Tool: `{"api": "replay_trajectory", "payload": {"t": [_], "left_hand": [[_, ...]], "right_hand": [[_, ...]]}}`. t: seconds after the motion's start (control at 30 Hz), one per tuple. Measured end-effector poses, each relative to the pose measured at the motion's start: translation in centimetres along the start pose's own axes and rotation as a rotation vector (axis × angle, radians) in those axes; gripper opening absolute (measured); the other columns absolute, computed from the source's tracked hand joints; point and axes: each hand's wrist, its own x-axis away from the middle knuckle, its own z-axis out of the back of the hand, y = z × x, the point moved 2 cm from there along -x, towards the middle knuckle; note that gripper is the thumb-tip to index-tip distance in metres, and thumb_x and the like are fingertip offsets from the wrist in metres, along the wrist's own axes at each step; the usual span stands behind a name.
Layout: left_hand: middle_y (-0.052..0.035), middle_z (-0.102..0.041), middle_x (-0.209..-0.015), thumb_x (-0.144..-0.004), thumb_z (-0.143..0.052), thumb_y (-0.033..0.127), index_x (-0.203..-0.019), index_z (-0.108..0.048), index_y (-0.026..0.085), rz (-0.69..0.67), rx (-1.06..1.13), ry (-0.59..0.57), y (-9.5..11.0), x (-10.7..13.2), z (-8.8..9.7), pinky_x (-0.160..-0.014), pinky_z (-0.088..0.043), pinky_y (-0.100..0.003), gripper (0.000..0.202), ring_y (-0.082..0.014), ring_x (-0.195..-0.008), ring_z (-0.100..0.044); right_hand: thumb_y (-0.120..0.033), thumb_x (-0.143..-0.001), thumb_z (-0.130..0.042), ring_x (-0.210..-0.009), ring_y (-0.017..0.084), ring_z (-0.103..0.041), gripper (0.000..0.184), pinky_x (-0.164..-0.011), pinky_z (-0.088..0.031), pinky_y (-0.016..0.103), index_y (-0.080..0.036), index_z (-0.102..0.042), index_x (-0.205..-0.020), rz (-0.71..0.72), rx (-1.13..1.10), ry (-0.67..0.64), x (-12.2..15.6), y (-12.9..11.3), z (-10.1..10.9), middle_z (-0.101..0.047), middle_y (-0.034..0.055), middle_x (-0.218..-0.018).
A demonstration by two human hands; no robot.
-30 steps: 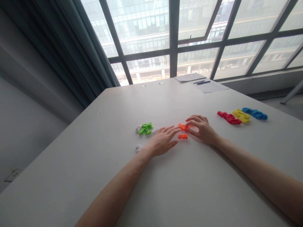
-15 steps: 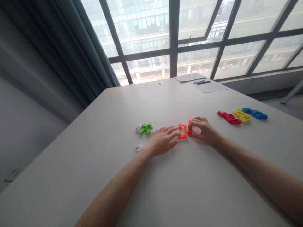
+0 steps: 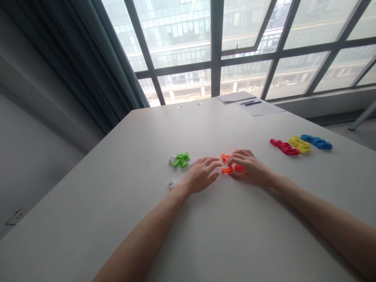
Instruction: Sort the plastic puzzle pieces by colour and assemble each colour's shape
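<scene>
Small orange plastic pieces lie on the white table between my two hands. My right hand has its fingers curled down and pinched on one of the orange pieces at its fingertips. My left hand rests flat on the table with the fingers stretched toward the orange pieces, just short of them. Another orange piece sits slightly farther back.
A cluster of green pieces with small white pieces lies left of my left hand. Red, yellow and blue pieces lie at the right. Papers and pens sit at the far edge by the window.
My right hand has drawn back toward me and curled its fingers onto an orange piece. The orange pieces have shifted closer together. My left hand has barely moved.
</scene>
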Motion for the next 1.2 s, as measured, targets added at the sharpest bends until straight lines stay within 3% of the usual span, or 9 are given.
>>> {"api": "replay_trajectory", "payload": {"t": [0.1,0.43,0.73,1.0,1.2], "left_hand": [[-0.0054,-0.052,-0.137,-0.095,-0.047,0.028,-0.124,-0.051,0.025,0.017,0.003,0.002,-0.2,0.0,-0.2,-0.106,-0.039,-0.042,0.030,-0.0216,-0.125,-0.047],[-0.0050,-0.043,-0.148,-0.096,-0.045,0.031,-0.138,-0.038,0.025,0.012,-0.004,-0.050,-0.2,-0.2,-0.3,-0.109,-0.035,-0.042,0.043,-0.0219,-0.134,-0.040],[-0.0044,-0.032,-0.155,-0.098,-0.041,0.036,-0.145,-0.028,0.025,0.019,-0.007,-0.130,-0.1,-0.3,-0.4,-0.114,-0.028,-0.043,0.051,-0.0218,-0.143,-0.029],[-0.0039,-0.035,-0.154,-0.098,-0.039,0.037,-0.145,-0.028,0.026,0.023,-0.003,-0.154,-0.1,-0.4,-0.4,-0.113,-0.027,-0.046,0.050,-0.0234,-0.143,-0.028],[-0.0045,-0.037,-0.152,-0.098,-0.039,0.038,-0.146,-0.027,0.027,0.020,0.004,-0.156,-0.1,-0.3,-0.5,-0.113,-0.027,-0.046,0.050,-0.0230,-0.143,-0.028]], "right_hand": [[-0.030,-0.087,-0.056,-0.105,0.023,-0.056,0.003,-0.095,-0.036,0.041,-0.027,-0.058,-0.086,0.012,-0.003,0.021,0.0,0.0,0.1,-0.069,0.0022,-0.091],[-0.028,-0.085,-0.059,-0.099,0.024,-0.058,0.007,-0.091,-0.037,0.041,-0.024,-0.061,-0.090,-0.128,0.140,0.158,0.6,2.4,0.5,-0.069,0.0050,-0.098],[-0.035,-0.085,-0.061,-0.094,0.022,-0.062,0.013,-0.089,-0.035,0.039,-0.025,-0.065,-0.093,-0.281,0.090,0.176,-0.1,1.8,0.0,-0.073,0.0016,-0.093],[-0.037,-0.085,-0.062,-0.091,0.021,-0.062,0.013,-0.087,-0.033,0.039,-0.026,-0.067,-0.091,-0.348,0.048,0.166,-0.6,1.6,-0.3,-0.074,-0.0008,-0.092],[-0.040,-0.088,-0.058,-0.094,0.023,-0.061,0.018,-0.084,-0.033,0.040,-0.028,-0.071,-0.093,-0.351,0.053,0.127,-0.9,2.1,-0.9,-0.073,0.0023,-0.097]]}}
